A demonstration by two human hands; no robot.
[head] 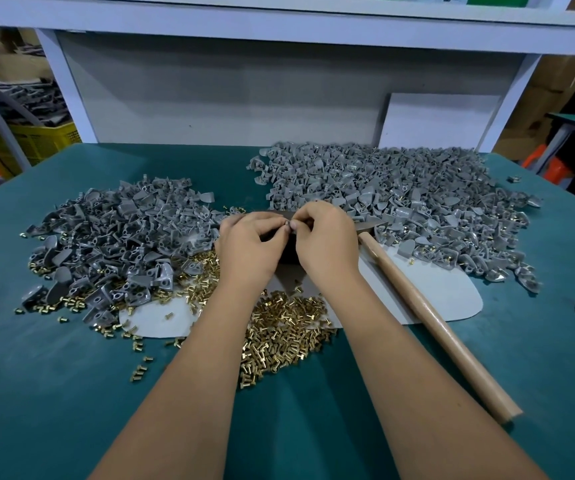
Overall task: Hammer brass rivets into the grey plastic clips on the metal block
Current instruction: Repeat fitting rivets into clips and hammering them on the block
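Head view, clip [291, 226] between both hands' fingers [280, 224]

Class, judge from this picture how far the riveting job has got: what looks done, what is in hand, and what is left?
Done: the right pile shows clips with brass rivets in them. In hand: left hand and right hand pinch a small piece over the block; the hammer lies idle. Left: the left pile and loose rivets.

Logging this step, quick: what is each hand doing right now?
Left hand: fingertips pinch a small grey piece, too small to identify.
Right hand: pinches the same piece from the other side; hammer lies untouched.
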